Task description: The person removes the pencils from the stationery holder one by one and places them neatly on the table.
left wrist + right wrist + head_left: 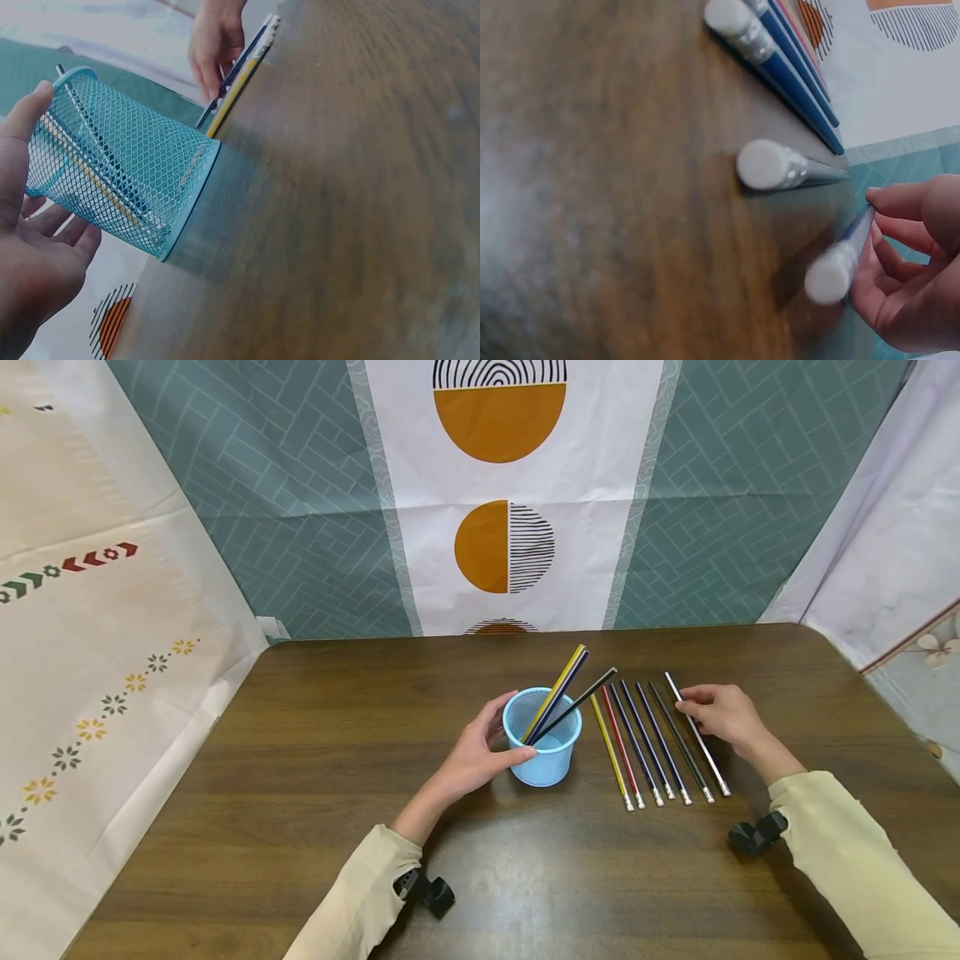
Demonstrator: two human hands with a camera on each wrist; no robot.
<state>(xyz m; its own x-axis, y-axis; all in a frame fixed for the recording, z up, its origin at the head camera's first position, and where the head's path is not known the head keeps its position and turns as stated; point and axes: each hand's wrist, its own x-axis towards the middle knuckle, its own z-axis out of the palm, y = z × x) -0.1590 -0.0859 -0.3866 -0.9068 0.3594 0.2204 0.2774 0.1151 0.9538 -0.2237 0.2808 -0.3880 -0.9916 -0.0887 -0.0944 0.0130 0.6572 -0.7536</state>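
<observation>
A light blue mesh pencil cup [546, 770] stands on the table, its side gripped by my left hand [476, 752], thumb near the rim. Inside lean a yellow pencil [553, 692], a dark blue pencil [572, 675] and a black pencil [597, 683]. Over at the right, my right hand [723, 717] pinches a white pencil [705, 747] between thumb and fingers; its white eraser [829, 279] points toward the right wrist camera. Left of it lies a row with a dark pencil [682, 743], several blue pencils [662, 743], a red pencil [622, 745] and a yellow pencil [611, 750].
The brown wooden table [300, 777] reaches back to a green and white patterned cloth [300, 493]. Pale cloths hang at the left and right sides. Each forearm wears a black wrist camera [424, 892] over or beside a cream sleeve.
</observation>
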